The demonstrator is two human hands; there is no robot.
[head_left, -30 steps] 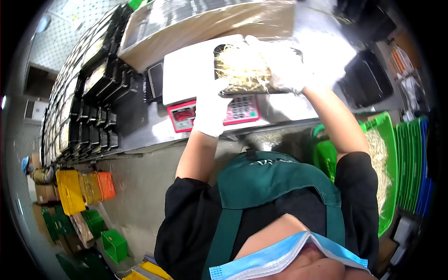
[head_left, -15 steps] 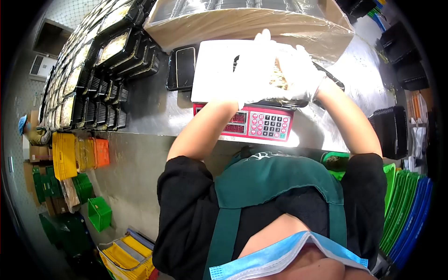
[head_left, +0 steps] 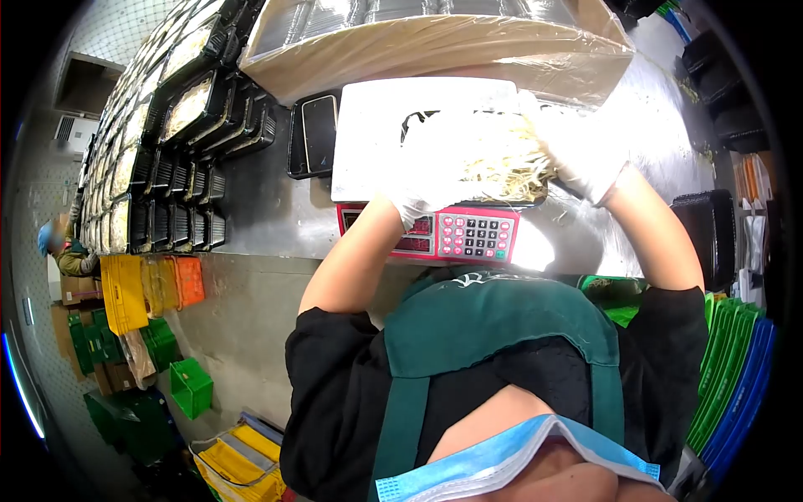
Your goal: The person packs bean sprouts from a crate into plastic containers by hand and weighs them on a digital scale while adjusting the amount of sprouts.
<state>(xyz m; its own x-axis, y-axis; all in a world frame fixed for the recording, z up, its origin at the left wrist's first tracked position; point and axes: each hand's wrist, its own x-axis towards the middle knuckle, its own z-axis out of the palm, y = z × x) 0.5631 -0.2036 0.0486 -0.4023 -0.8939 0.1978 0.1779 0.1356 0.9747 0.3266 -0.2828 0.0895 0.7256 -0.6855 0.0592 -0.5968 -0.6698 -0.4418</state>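
Pale bean sprouts (head_left: 508, 163) lie heaped in a black tray (head_left: 502, 203) on the white platform of a scale (head_left: 355, 159). The scale's red front with its keypad (head_left: 477, 237) faces me. My left hand (head_left: 431, 171), in a white glove, lies over the left part of the tray; glare washes out its fingers. On the right side of the heap is my gloved right hand (head_left: 583, 159), its fingers stretched along the sprouts and the thumb side near them. Part of the tray is hidden under both hands.
Stacked black trays of sprouts (head_left: 188, 109) fill the table's left side. A plastic-lined carton (head_left: 443, 54) stands behind the scale. Left of the scale lies a dark phone-like object (head_left: 318, 134). Black trays (head_left: 707, 230) stand at right. Another person (head_left: 71, 251) is far left.
My right hand has moved right, off the top of the sprouts, uncovering more of them. My left hand has come slightly nearer and lower over the tray. The view has shifted a little.
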